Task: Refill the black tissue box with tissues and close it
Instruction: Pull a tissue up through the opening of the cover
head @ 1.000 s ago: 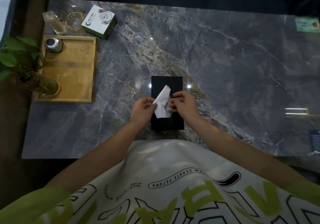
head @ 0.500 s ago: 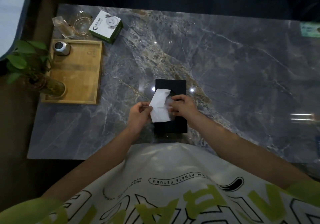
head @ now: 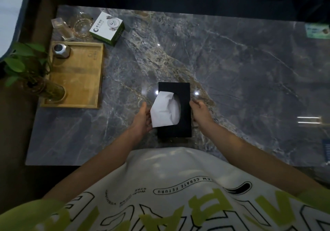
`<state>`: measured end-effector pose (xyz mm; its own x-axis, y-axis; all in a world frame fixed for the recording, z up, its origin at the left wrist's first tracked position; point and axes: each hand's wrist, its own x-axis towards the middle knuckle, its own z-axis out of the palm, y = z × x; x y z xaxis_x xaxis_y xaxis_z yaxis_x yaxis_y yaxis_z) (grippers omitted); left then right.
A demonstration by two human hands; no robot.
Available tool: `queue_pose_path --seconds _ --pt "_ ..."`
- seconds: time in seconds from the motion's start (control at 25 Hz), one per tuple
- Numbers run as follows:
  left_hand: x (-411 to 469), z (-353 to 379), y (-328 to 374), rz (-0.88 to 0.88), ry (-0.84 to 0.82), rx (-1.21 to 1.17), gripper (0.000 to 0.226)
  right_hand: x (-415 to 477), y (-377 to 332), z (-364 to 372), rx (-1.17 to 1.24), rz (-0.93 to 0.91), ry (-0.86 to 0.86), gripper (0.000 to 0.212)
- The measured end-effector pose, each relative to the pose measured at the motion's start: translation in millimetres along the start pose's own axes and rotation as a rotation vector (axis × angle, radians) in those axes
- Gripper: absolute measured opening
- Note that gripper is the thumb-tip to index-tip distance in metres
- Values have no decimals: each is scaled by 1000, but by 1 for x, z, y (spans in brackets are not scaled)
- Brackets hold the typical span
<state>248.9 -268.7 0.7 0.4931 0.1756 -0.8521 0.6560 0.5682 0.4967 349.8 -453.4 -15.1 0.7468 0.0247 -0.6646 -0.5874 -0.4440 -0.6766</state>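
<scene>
The black tissue box [head: 184, 121] lies flat on the grey marble table [head: 232, 73], near its front edge, lid on. A white tissue [head: 164, 112] sticks out of the oval slot in its top and leans to the left. My left hand [head: 142, 119] is at the box's left side, fingers spread, its fingertips close to the tissue's lower left edge; whether they touch is unclear. My right hand [head: 200, 111] sits against the box's right side with fingers loosely curled, holding nothing that I can see.
A wooden tray [head: 78, 77] at the left carries a small metal canister [head: 60, 50] and a glass vase with a green plant [head: 35, 80]. Behind it are a green-and-white carton [head: 107, 28] and glassware [head: 80, 25]. A green card [head: 317, 31] lies at the far right.
Both hands have let go of the tissue and moved apart to the box's left and right sides. The tissue now stands out of the slot, fuller and leaning left.
</scene>
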Motion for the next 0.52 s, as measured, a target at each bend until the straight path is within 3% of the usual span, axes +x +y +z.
queue_pose_path --seconds 0.12,0.28,0.52 --pt "1 3 0 -26 -3 16 67 1 6 1 45 116 -152 45" --pt "-2 0 1 4 32 61 75 -2 4 5 139 70 -139 25" --pt "-18 -37 4 122 136 14 69 -11 -14 36 98 11 -266 21"
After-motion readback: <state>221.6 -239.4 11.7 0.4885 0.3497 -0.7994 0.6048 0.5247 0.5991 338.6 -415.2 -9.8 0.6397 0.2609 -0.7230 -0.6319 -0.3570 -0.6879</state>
